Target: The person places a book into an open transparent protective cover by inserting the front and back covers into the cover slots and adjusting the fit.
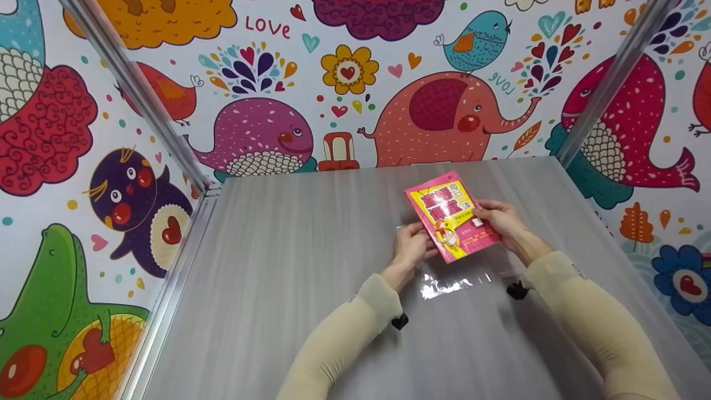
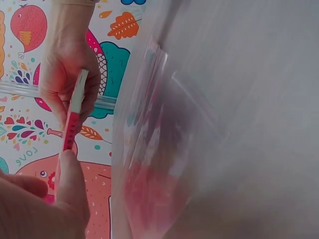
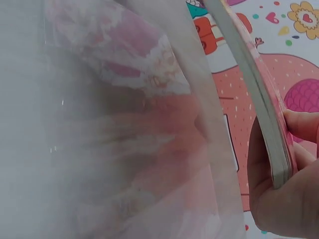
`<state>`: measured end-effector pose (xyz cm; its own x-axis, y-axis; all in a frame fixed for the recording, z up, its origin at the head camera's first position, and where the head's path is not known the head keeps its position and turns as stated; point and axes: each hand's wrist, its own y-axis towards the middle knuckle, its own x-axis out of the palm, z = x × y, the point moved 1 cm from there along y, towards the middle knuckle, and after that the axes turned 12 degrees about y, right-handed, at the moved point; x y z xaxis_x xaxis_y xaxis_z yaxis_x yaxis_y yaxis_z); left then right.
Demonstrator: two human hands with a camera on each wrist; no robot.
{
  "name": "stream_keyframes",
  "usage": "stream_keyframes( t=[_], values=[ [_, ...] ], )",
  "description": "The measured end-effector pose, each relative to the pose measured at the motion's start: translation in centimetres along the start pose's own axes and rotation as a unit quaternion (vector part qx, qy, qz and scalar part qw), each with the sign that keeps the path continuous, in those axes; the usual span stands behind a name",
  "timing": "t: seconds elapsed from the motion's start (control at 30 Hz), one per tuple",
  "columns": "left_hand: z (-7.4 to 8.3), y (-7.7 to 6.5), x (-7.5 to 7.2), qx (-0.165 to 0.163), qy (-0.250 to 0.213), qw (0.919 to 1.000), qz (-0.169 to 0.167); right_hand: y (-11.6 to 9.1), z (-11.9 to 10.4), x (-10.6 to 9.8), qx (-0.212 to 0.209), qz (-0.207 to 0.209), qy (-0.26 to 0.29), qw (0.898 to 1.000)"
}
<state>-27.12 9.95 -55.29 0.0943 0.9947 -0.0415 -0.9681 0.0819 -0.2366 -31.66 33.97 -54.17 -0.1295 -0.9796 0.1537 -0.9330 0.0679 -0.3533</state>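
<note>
A small pink and yellow booklet [image 1: 455,218] with printed characters and a cartoon figure is held tilted above the table by both hands. My left hand [image 1: 410,247] grips its lower left edge. At the right edge, my right hand [image 1: 502,219] pinches it, thumb on the cover and fingers behind. The right wrist view shows the pale page block of the booklet [image 3: 264,99] from the side, slightly bowed. Beneath the booklet a clear plastic bag [image 1: 444,286] lies on the table; the left wrist view shows creases along the bag [image 2: 154,144]. The fingers behind the booklet are partly hidden.
The grey wood-grain table [image 1: 289,266] runs up to walls printed with cartoon animals. Metal profile rails [image 1: 166,311] border its left side, and upright posts stand at both back corners. Small black pieces [image 1: 517,290] show at the sleeve cuffs.
</note>
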Motion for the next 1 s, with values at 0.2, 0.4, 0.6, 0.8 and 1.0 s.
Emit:
stream_keyframes(
  t=[0.2,0.4,0.6,0.8,1.0],
  values=[
    [0.1,-0.9,1.7,-0.018,0.055,0.9977,-0.034,-0.4,0.2,-1.8,0.006,0.011,-0.025,1.000],
    [0.0,-1.5,3.4,-0.021,0.061,0.9971,-0.040,-0.7,0.6,-3.2,0.022,0.030,-0.044,0.998],
    [-0.1,-2.0,4.6,-0.018,0.065,0.9973,-0.030,-1.1,0.7,-4.5,0.037,0.043,-0.059,0.997],
    [-0.7,-2.3,5.3,0.000,0.098,0.9947,-0.033,-1.1,1.2,-5.2,0.050,0.062,-0.065,0.995],
    [-1.3,-2.4,6.0,0.001,0.080,0.9954,-0.053,-1.1,1.9,-6.0,0.047,0.076,-0.072,0.993]
  ],
)
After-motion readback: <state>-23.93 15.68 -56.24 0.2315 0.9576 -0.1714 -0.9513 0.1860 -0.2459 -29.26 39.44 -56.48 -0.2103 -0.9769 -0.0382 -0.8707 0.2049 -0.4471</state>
